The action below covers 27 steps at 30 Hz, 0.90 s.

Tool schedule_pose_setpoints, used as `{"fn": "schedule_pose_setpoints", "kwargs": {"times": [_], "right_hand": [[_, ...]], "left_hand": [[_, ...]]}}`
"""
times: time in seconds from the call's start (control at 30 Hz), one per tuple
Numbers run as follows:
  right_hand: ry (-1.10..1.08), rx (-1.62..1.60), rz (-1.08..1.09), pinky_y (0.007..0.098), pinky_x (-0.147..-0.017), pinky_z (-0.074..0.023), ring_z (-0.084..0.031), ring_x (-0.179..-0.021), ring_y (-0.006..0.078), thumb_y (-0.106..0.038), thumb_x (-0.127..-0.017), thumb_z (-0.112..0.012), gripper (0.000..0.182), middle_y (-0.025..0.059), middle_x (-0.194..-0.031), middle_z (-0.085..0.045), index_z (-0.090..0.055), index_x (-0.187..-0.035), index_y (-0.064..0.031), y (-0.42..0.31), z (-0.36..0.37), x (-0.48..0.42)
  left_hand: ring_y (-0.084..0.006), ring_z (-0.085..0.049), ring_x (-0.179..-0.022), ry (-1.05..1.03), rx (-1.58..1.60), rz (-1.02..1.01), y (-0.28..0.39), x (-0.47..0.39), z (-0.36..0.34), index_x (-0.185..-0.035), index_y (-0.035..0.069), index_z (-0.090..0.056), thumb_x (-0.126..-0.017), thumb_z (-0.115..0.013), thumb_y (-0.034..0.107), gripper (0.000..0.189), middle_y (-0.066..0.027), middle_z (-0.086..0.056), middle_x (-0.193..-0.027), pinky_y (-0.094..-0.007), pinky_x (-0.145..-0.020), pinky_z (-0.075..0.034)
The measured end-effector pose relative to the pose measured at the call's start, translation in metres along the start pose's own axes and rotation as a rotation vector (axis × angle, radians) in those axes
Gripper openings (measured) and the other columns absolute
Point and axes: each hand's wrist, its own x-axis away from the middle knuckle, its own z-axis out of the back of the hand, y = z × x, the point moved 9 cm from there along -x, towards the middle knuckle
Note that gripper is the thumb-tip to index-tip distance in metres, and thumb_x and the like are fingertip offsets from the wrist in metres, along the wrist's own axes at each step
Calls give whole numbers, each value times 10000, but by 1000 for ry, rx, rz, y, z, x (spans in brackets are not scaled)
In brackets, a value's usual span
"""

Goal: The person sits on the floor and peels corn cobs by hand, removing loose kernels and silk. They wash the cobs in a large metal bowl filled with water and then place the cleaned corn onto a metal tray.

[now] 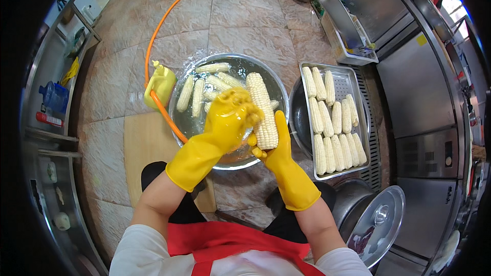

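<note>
My right hand (278,147), in a yellow rubber glove, grips the lower end of a peeled corn cob (264,111). The cob is held tilted above a round metal basin (285,96) of water. Against its left side is my left hand (232,113), gloved the same way, with curled fingers blurred. Whether that hand grips anything is hidden. Several pale cobs (198,97) lie in the water behind and left of my hands. An orange hose (165,113) runs over the basin's left rim; its end is out of sight.
A perforated metal tray (341,80) of corn cobs rests on a dark round vessel (300,117) at right. A yellow jug (163,84) stands left of the basin. A metal pot lid (378,222) leans near my right elbow. Steel cabinets (422,84) line the right side; a shelf (46,142) runs left.
</note>
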Motion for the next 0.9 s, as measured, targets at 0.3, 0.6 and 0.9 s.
{"fn": "schedule_pose_setpoints", "kwargs": {"times": [0.3, 0.6, 0.9], "right_hand": [[-168, -94, 51, 242, -374, -424, -582, -440, 186, -669, -1068, -319, 786, 138, -743, -699, -619, -1289, 23, -14, -3, 4], [-128, 34, 2, 260, -378, -387, -538, -431, 183, -665, -1070, -310, 763, 124, -731, -679, -634, -1235, 6, -9, 2, 5], [-192, -51, 14, 294, -439, -379, -428, -380, 145, -672, -1068, -284, 898, 86, -697, -670, -568, -1315, 143, -14, -4, 8]], "left_hand": [[-410, -625, -1152, -90, 122, 156, 6, -12, 7, -1019, 116, -798, -786, -797, 117, 233, -101, -708, -1100, -496, -1032, -482], [-351, -671, -936, -69, 55, -15, 13, -12, -5, -875, 104, -745, -754, -797, 94, 132, -97, -693, -914, -465, -876, -531], [-254, -675, -1103, -61, 171, 894, -91, 37, 18, -1141, 11, -708, -972, -712, 142, 214, -144, -726, -1176, -406, -979, -510]]}}
